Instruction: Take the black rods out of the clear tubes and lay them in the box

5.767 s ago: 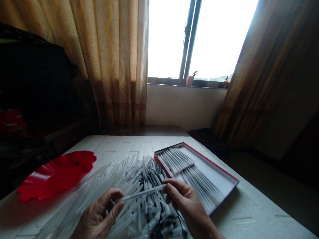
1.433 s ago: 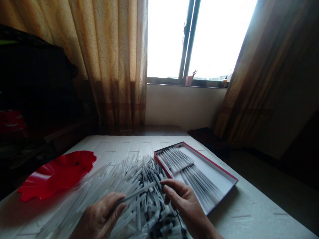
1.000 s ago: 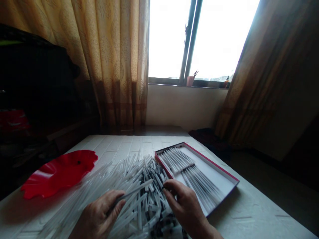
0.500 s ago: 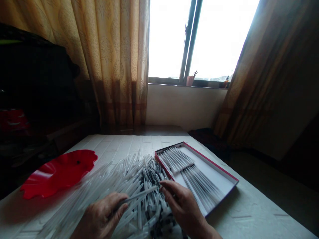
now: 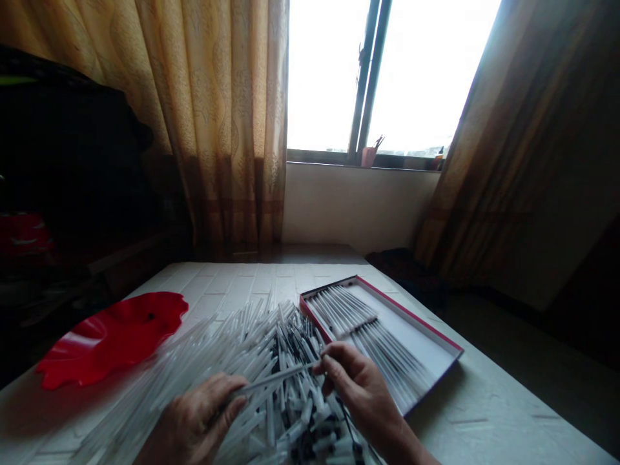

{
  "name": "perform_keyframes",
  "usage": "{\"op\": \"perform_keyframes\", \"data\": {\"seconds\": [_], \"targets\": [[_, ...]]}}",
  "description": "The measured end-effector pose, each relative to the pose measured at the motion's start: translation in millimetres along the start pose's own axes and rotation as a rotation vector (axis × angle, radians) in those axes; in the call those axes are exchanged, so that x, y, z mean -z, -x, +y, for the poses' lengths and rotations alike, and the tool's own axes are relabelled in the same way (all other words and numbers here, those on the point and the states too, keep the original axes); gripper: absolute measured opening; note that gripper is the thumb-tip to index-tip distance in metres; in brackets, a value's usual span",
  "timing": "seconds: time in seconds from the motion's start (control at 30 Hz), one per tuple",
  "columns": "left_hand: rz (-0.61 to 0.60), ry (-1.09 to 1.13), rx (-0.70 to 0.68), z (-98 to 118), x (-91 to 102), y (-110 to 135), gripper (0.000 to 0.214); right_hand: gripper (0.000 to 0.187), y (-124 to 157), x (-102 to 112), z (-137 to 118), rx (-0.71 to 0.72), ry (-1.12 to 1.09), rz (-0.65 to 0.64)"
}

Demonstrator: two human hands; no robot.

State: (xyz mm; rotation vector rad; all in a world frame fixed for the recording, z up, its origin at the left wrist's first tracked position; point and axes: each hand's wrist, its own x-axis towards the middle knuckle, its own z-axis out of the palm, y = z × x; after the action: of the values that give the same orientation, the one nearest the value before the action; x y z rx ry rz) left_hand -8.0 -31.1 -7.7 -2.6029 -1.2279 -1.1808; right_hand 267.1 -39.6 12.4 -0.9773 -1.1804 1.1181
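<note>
My left hand [image 5: 198, 413] is closed around one end of a slim, pale pen [image 5: 281, 374]. The thumb and fingers of my right hand [image 5: 351, 381] pinch together at the pen's other end, so it spans the gap between both hands. Under them spreads a big heap of loose translucent pen barrels [image 5: 208, 352], with shorter clear pieces with dark parts [image 5: 298, 407] on its right side. Beside my right hand lies a shallow box [image 5: 416, 329] with a red rim, holding two rows of similar slim pens [image 5: 343, 307]. What exactly the right fingertips grip is blurred.
A red wavy-edged plate [image 5: 116, 332] sits at the left of the white brick-patterned table [image 5: 232, 279]. Beyond the table are patterned curtains [image 5: 227, 129] and a window with a pink cup [image 5: 369, 157] of thin items on its sill.
My right hand has closed its fingers onto the far end of the pen, shifting slightly right. My left hand keeps its hold, and the pen's far end has moved a little right.
</note>
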Motion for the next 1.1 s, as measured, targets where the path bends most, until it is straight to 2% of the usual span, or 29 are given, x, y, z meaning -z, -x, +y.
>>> {"op": "perform_keyframes", "data": {"seconds": [0.17, 0.3, 0.4, 0.5, 0.57, 0.67, 0.77, 0.87, 1.1], "targets": [[0.059, 0.000, 0.192, -12.4, 8.7, -0.7, 0.033, 0.040, -8.9, 19.7, -14.4, 0.090, -0.181, 0.338], [0.134, 0.089, 0.381, -18.3, 11.2, -3.2, 0.043, 0.039, -15.4, 33.5, -20.3, 0.160, -0.171, 0.437], [0.131, 0.360, 0.461, -19.6, 11.8, -5.5, 0.045, 0.034, -13.7, 28.8, -14.9, 0.169, -0.072, 0.378], [0.023, 0.628, 0.456, -20.8, 13.6, -6.9, 0.039, 0.026, -7.0, 15.0, -4.1, 0.204, 0.056, 0.231], [-0.031, 0.712, 0.454, -20.2, 15.0, -7.6, 0.035, 0.020, -2.2, 6.9, 3.1, 0.262, 0.212, 0.115], [-0.027, 0.749, 0.439, -15.9, 16.3, -7.8, 0.035, 0.013, 2.7, 1.3, 11.0, 0.377, 0.497, 0.009], [-0.068, 0.682, 0.359, -10.9, 16.9, -5.9, 0.046, 0.013, 3.7, 1.3, 14.1, 0.486, 0.687, -0.038], [-0.099, 0.476, 0.242, -10.3, 15.6, -1.8, 0.053, 0.016, 2.5, 2.9, 14.2, 0.529, 0.765, -0.055], [0.086, -0.003, -0.060, -7.5, 16.9, -4.1, 0.033, 0.017, 1.5, 4.4, 11.7, 0.543, 0.767, -0.081]]}}
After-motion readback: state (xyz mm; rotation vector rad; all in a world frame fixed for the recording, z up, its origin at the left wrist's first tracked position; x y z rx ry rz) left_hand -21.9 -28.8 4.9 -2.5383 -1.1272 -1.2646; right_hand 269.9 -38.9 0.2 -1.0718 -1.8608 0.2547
